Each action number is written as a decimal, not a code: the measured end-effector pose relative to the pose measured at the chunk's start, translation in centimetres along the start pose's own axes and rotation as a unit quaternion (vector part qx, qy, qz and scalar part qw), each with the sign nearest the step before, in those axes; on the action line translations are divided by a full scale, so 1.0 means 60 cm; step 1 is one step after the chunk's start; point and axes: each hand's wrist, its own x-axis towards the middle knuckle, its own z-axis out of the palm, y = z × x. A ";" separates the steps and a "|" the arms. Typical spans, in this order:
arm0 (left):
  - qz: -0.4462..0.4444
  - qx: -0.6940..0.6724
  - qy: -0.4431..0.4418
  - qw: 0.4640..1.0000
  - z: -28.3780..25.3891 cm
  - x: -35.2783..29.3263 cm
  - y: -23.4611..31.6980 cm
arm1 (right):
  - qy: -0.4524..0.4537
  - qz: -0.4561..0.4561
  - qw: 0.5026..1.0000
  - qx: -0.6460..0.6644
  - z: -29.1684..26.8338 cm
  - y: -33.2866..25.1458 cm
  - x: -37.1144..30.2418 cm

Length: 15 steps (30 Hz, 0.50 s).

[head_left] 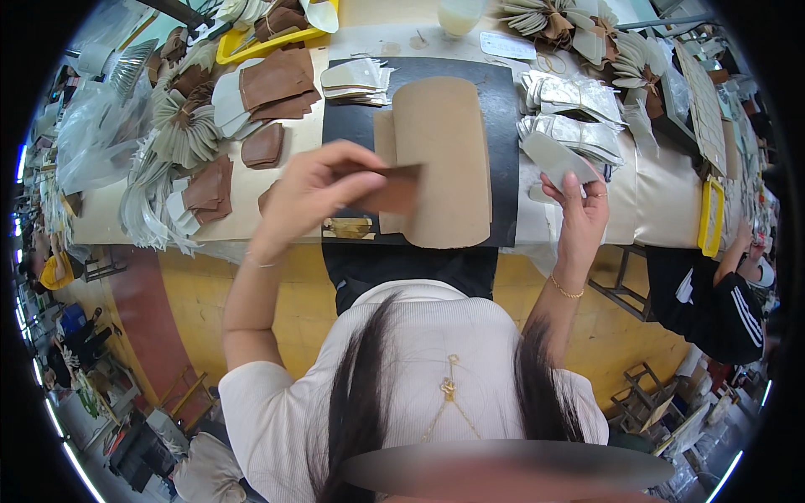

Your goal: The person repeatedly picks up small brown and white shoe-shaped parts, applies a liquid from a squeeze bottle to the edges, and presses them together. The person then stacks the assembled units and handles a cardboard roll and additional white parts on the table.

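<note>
A thin brown leather piece (pixel 394 189) was pinched between thumb and fingers of the left hand (pixel 314 189), held just above the near edge of the black mat (pixel 501 151) and the tan curved board (pixel 440 159) lying on it. A pale grey cut piece (pixel 558 159) was gripped at its lower end by the right hand (pixel 579 210), beside the mat. With so light a pinch, either piece could have slipped to the floor past the bench (pixel 662 201) edge. Farther off, the grey stacks (pixel 574 117) could have been knocked askew by a wrist.

flat brown leather piece (pixel 394 189) pinched level above the bench edge; pale grey cut piece (pixel 557 159) held tilted, right
</note>
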 end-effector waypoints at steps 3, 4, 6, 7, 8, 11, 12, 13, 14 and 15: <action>-0.147 -0.067 -0.055 0.985 0.071 0.040 0.008 | -0.002 -0.012 1.000 0.029 0.022 -0.030 -0.002; -0.159 -0.041 -0.078 0.983 0.078 0.052 0.009 | -0.015 0.000 0.999 0.038 0.028 -0.040 -0.005; -0.174 -0.058 -0.076 0.980 0.081 0.058 0.007 | -0.040 0.023 0.997 0.066 0.039 -0.060 -0.016; -0.194 -0.057 -0.072 0.977 0.078 0.059 0.005 | -0.066 0.034 0.994 0.077 0.046 -0.066 -0.022; -0.191 -0.084 -0.081 0.975 0.074 0.057 0.002 | -0.079 0.058 0.993 0.062 0.054 -0.072 -0.030; -0.216 -0.119 -0.091 0.965 0.067 0.040 -0.008 | -0.112 0.125 0.985 0.044 0.079 -0.079 -0.056; -0.215 -0.121 -0.094 0.964 0.068 0.033 -0.012 | -0.121 0.128 0.983 0.049 0.087 -0.078 -0.062; -0.216 -0.124 -0.097 0.964 0.068 0.027 -0.016 | -0.125 0.132 0.982 0.055 0.095 -0.077 -0.067; -0.210 -0.137 -0.096 0.963 0.068 0.024 -0.019 | -0.135 0.140 0.979 0.061 0.100 -0.075 -0.070; -0.203 -0.150 -0.096 0.963 0.068 0.021 -0.022 | -0.135 0.135 0.980 0.052 0.104 -0.074 -0.070</action>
